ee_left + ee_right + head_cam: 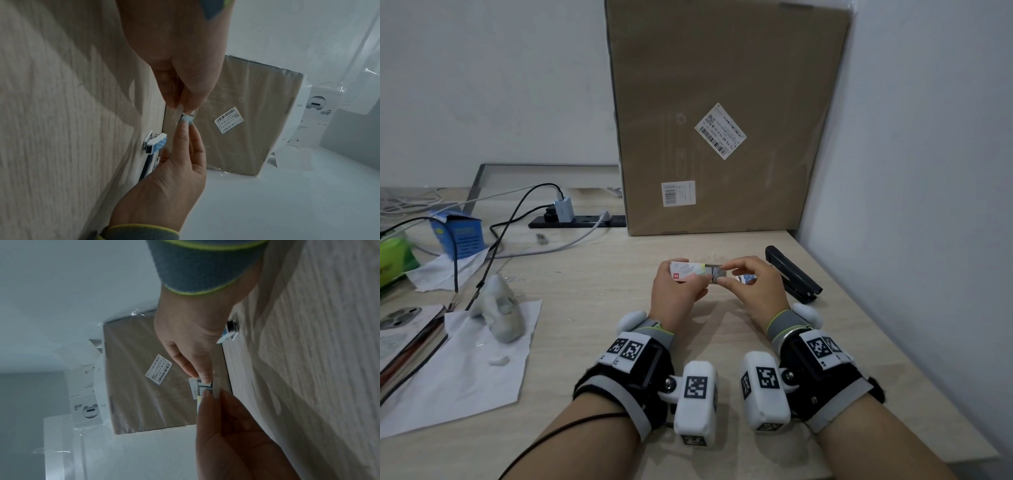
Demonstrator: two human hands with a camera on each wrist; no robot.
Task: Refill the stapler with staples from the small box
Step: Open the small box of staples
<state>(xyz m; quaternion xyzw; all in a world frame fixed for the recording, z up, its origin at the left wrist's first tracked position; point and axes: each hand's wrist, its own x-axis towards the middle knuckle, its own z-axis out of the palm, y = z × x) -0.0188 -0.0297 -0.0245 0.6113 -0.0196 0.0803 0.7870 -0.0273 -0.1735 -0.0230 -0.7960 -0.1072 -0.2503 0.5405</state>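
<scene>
Left hand [676, 286] grips staple box [686, 271], right-hand fingers [726, 280] pinch its drawer — extraction underway; black stapler [792, 274] beyond right fingers, unloaded.

White small box [684, 271] with red mark, black stapler [791, 274], seemingly blue-dotted clip [157, 143].

The head view looks forward and down from above the bench [592, 284], taking in both forearms, the wall corner and the tall cardboard box [726, 113] leaning at the back. The left wrist view sits close along the left hand [176, 53], rolled so the bench stands at its left edge. The right wrist view, equally close, shows the bench at its right. All three share the cardboard box with its barcode label [158, 369] and the meeting fingertips.
</scene>
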